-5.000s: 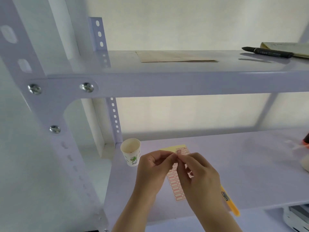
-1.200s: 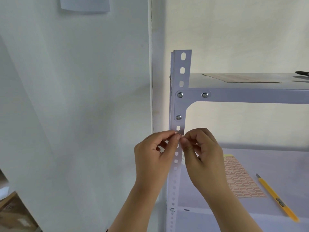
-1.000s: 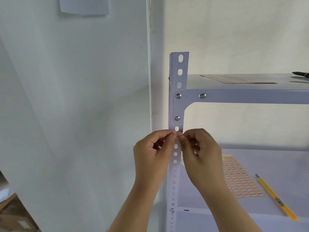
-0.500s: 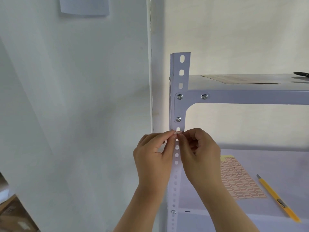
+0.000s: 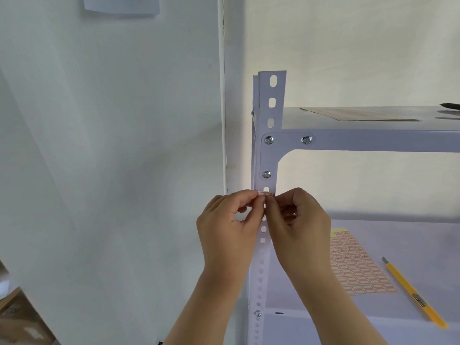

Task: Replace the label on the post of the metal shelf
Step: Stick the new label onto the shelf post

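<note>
A white perforated metal post rises at the shelf's front left corner. A small white label with a red border lies across the post just below the third bolt. My left hand pinches the label's left end and my right hand pinches its right end, fingertips meeting on the post. The lower edge of the label is hidden by my fingers.
A sheet of red-bordered labels lies on the lower shelf, with a yellow utility knife to its right. A flat brown sheet and a black pen tip rest on the upper shelf. A white wall stands to the left.
Five seconds ago both hands were peeling a label over the sheet on the shelf. Since then they carried it to the post; over the last second they shifted slightly upward and the label now shows.
</note>
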